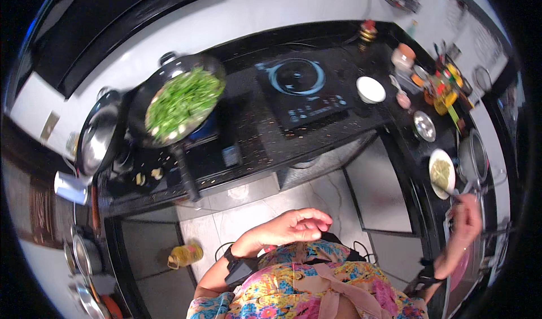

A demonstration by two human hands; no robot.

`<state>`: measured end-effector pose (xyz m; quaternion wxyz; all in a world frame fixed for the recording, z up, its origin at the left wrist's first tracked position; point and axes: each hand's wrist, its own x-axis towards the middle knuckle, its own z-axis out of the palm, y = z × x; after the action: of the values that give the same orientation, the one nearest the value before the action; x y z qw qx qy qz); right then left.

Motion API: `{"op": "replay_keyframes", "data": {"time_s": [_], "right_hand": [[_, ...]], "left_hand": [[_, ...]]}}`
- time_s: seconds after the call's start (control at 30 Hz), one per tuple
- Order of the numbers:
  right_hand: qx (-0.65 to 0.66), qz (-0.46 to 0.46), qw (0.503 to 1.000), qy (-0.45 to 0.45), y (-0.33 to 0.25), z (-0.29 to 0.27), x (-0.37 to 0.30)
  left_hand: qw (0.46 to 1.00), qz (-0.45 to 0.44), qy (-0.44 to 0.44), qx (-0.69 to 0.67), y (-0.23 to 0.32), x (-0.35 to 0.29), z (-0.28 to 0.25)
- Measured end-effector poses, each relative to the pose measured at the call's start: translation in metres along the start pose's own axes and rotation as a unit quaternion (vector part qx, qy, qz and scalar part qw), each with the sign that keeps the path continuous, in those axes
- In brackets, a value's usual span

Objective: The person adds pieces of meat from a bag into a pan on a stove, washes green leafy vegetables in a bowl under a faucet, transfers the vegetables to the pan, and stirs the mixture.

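Note:
My right hand [467, 220] is reached out to the right, just below a white bowl [435, 187] holding pale yellow-green contents. Its fingers are drawn together and slightly blurred. A thin, dark sliver runs from the bowl's edge toward them, but I cannot make out what it is. In front of my body hangs my left hand [299, 226], fingers stretched and nothing in it. Far left on the counter, a black wok [135, 116] is heaped with chopped green vegetables [186, 101], its handle [186, 175] pointing toward me.
Left of the wok stands another pan [99, 141], with a white cup [70, 188] close by. A black induction cooktop [305, 93] lies mid-counter. Rightward are a white bowl [371, 90], a metal bowl [424, 126], seasoning jars and a pot [474, 156]. An oil bottle [185, 255] is on the floor.

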<state>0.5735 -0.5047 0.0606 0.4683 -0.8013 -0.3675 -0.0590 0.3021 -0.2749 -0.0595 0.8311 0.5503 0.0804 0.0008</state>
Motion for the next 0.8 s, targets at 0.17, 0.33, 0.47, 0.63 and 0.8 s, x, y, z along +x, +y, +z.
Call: {"op": "replay_keyframes", "data": {"time_s": [0.17,0.33,0.47,0.63,0.8], "right_hand": [[0.111,-0.294,0.902,-0.296,-0.099,0.155,-0.043],[0.177,-0.41,0.695,-0.564,-0.155,0.24,-0.081],[0.253,-0.404,0.687,-0.548,-0.225,0.269,-0.095],[0.233,-0.277,0.602,-0.712,-0.283,0.298,-0.102],[0.298,-0.098,0.53,-0.788,-0.29,0.313,-0.038]], "left_hand": [[0.966,0.225,0.056,-0.116,0.028,-0.101,0.014],[0.866,0.316,0.381,-0.07,-0.005,-0.186,0.011],[0.854,0.144,0.495,0.072,0.002,-0.232,0.019],[0.864,0.049,0.452,0.214,-0.004,-0.223,0.005],[0.865,0.084,0.465,0.166,0.024,-0.218,-0.009]]}}
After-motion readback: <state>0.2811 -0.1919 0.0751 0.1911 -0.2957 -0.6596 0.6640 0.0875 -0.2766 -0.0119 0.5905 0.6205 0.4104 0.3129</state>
